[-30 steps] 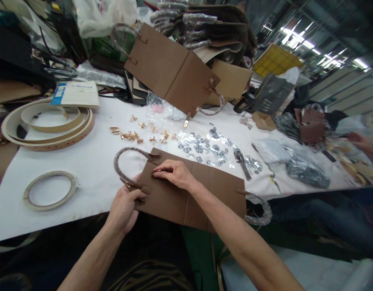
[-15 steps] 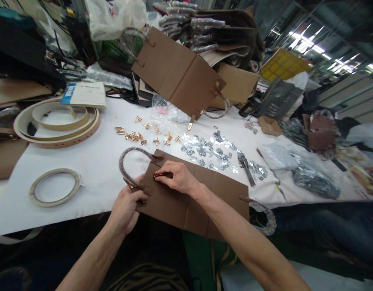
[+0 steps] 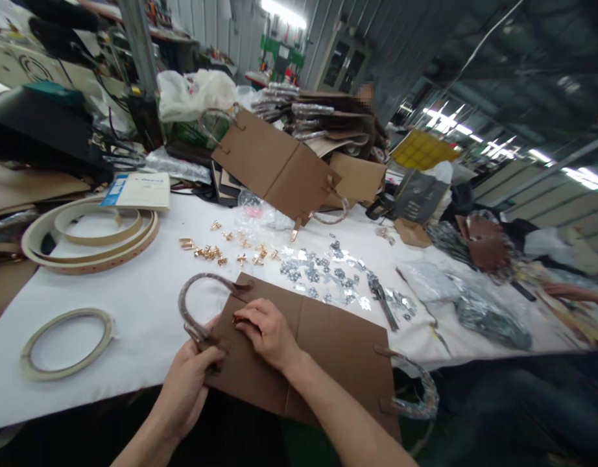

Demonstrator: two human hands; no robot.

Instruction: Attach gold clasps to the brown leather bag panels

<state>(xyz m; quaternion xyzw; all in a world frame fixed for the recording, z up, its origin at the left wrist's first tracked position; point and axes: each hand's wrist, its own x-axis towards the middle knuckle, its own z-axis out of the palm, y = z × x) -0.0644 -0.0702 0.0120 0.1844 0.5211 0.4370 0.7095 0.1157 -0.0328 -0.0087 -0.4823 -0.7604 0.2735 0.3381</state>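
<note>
A flat brown handbag panel (image 3: pixel 338 353), with a plastic-wrapped handle (image 3: pixel 186 292) at its left end and another handle (image 3: pixel 428 389) at its right, lies tilted over the table's front edge. My left hand (image 3: pixel 189 373) is closed on the panel's left edge by the handle base, thumb on top and the other fingers hidden underneath. My right hand (image 3: pixel 267 334) pinches a small gold-coloured metal fitting (image 3: pixel 237 319) against the panel's face; its exact shape is hidden. Gold-coloured fittings (image 3: pixel 209 253) and flat silver metal plates (image 3: pixel 323 272) lie scattered behind the panel.
A second brown bag panel (image 3: pixel 274 162) leans at the back before stacked panels (image 3: pixel 328 117). Pliers (image 3: pixel 382 301) lie right of the plates. Left are a tape roll (image 3: pixel 29 353), coiled strips (image 3: pixel 31 250) and a booklet (image 3: pixel 143 191). Plastic-wrapped items (image 3: pixel 491 314) and another person's arm (image 3: pixel 576 293) are at right.
The camera view has tilted up, so the table sits lower in the picture. Both hands keep their places on the panel; the right fingers have shifted slightly at the small fitting.
</note>
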